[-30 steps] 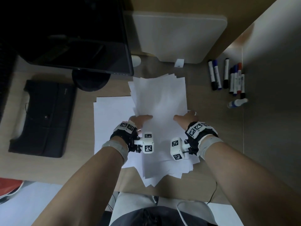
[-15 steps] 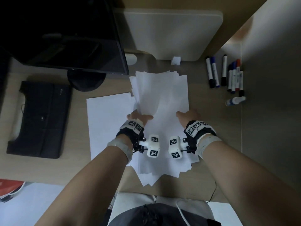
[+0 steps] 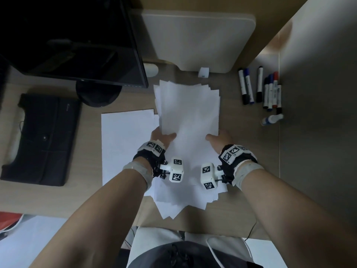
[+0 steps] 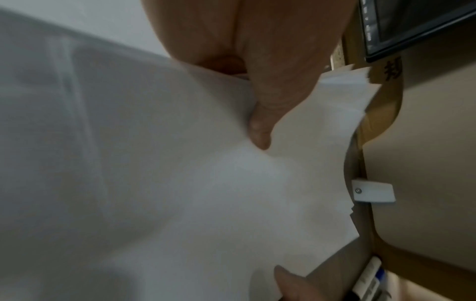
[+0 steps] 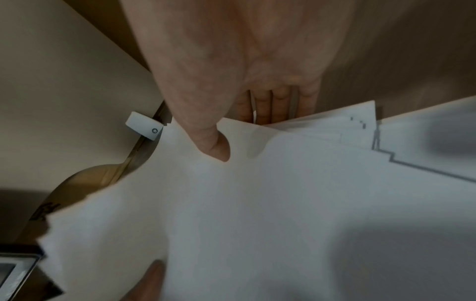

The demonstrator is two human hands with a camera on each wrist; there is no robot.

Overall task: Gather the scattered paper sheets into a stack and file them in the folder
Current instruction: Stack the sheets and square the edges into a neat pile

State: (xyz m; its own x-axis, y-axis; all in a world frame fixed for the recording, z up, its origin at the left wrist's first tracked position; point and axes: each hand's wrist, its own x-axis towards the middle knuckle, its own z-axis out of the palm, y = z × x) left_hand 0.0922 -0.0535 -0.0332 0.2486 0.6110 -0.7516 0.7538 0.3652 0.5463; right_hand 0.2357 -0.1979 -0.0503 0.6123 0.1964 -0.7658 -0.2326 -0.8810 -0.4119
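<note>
A fanned stack of white paper sheets (image 3: 189,117) sits in the middle of the wooden desk, its near corners spread past the front edge. My left hand (image 3: 162,137) grips its left edge and my right hand (image 3: 218,139) grips its right edge. Each thumb lies on top, clear in the wrist views: left thumb (image 4: 260,126), right thumb (image 5: 216,146), with the right fingers (image 5: 270,106) under the sheets (image 5: 257,203). One loose sheet (image 3: 127,142) lies flat to the left, partly under the stack. A black folder-like case (image 3: 42,138) lies at the far left.
A dark monitor (image 3: 77,45) on a round foot stands at the back left. Several markers (image 3: 268,89) and a small bottle (image 3: 272,119) lie at the right by the wall. A cream panel (image 3: 195,39) and a small white block (image 3: 203,72) are behind the stack.
Both hands keep their hold on the stack. The sheets have drawn closer together, so the fan at the far end looks narrower than a second ago.
</note>
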